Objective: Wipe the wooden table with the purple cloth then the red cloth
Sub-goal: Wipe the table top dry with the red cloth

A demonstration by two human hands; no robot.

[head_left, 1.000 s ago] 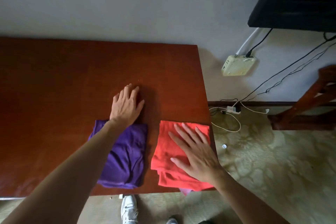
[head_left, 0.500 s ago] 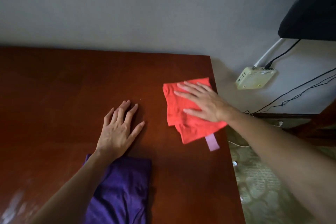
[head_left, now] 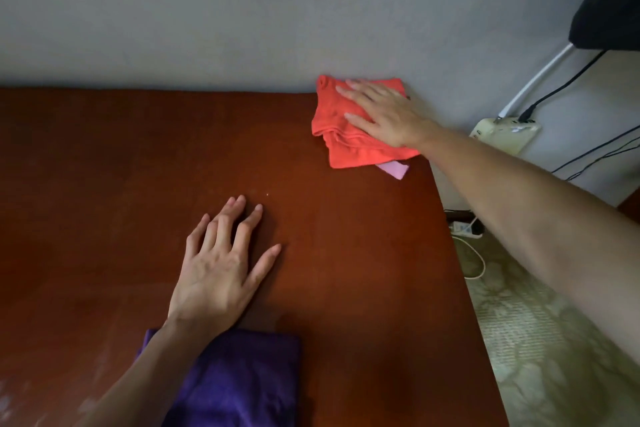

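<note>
Resting flat on the dark reddish-brown wooden table [head_left: 104, 184], the left hand [head_left: 218, 274], fingers straight and a little spread, holding nothing. Lying just behind that wrist, at the near edge, the folded purple cloth [head_left: 242, 381], partly covered by the forearm, idle. Pressing down at the far right corner, against the grey wall [head_left: 207, 10], the right hand [head_left: 384, 114], fingers straight and together on the folded red cloth [head_left: 343, 139]. Peeking out from under the red cloth, a small pink tag [head_left: 394, 168]. Judging the red-cloth pass as under way: unwiped surface extending mostly to the left and toward the body from these fingers, so probably sweeping leftward along the wall, right arm nearer. Hanging on the wall further right, a cream box [head_left: 502, 133] with cables.
</note>
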